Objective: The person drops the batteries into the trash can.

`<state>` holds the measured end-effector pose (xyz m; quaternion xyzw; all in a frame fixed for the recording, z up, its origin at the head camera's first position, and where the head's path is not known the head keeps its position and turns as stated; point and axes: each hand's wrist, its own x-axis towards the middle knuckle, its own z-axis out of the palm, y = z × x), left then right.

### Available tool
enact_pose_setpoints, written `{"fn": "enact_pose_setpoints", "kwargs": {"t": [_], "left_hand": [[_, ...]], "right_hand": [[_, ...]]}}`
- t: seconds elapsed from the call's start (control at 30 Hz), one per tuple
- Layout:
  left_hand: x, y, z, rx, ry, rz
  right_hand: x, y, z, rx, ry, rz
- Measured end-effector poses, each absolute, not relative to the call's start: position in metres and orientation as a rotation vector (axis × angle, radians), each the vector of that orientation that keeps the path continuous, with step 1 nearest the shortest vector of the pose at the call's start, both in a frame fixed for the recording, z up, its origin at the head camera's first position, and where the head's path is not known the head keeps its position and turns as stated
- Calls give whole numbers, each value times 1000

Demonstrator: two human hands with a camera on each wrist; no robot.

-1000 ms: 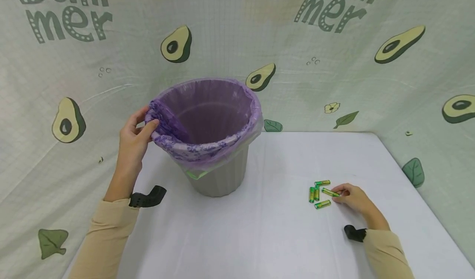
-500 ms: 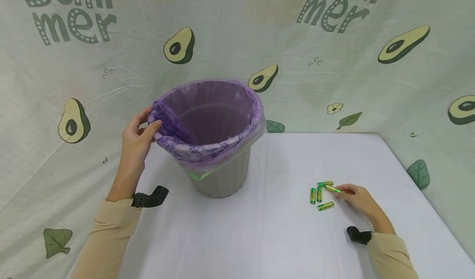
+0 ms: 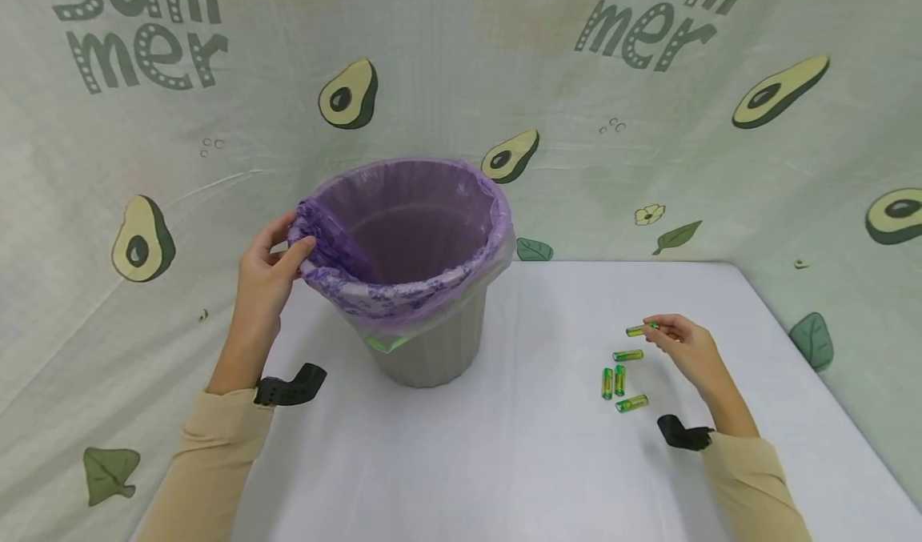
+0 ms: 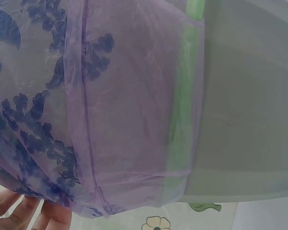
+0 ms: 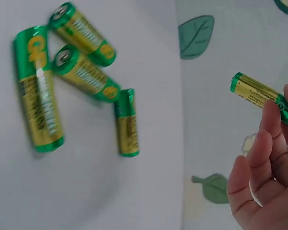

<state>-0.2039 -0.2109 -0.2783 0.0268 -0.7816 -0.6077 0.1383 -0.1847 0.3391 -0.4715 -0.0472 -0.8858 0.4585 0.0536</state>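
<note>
A grey ribbed bin (image 3: pixel 439 346) stands at centre left in the head view, lined with a purple flowered bin bag (image 3: pixel 403 295) folded over its rim. My left hand (image 3: pixel 265 279) grips the bag-covered rim on the left side, thumb on top. In the left wrist view, its fingers (image 4: pixel 24 211) lie against the bag's outside. On the right, my right hand (image 3: pixel 684 348) pinches one green and gold battery (image 5: pixel 255 91) between thumb and fingertips, raised over the table. Several matching batteries lie just nearer: one crosswise (image 3: pixel 628 355), two side by side, and one slanted (image 3: pixel 632 403).
A white table (image 3: pixel 533 462) carries everything. Behind it and along both sides hangs a pale green cloth (image 3: pixel 432 62) printed with avocados and leaves. A black wrist camera (image 3: pixel 291 384) sits on the left wrist, another (image 3: pixel 683 433) on the right.
My right hand has lifted the battery out of the group and moved it away from me, toward the table's back. The left hand keeps its hold on the rim.
</note>
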Motion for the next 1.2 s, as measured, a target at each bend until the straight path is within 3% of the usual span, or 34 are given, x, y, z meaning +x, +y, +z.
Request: {"fn": "enact_pose_setpoints", "kwargs": {"t": [0.2,0.5,0.87,1.2], "left_hand": [[-205,-212,-279,78,-2252,-1757],[-204,-211,-278,84,-2217,-1804],[-205,-211,-278,89,-2238,-1773],[-203,-210,-280,62,-2193,-1820]], "right_hand": [[-172,281,-383,28,-2652,1317],[-179,222,-319,290,-2504,1319],[-174,142,-257,665,-2257,1306],[-177,84,-243,927,-2260,1247]]}}
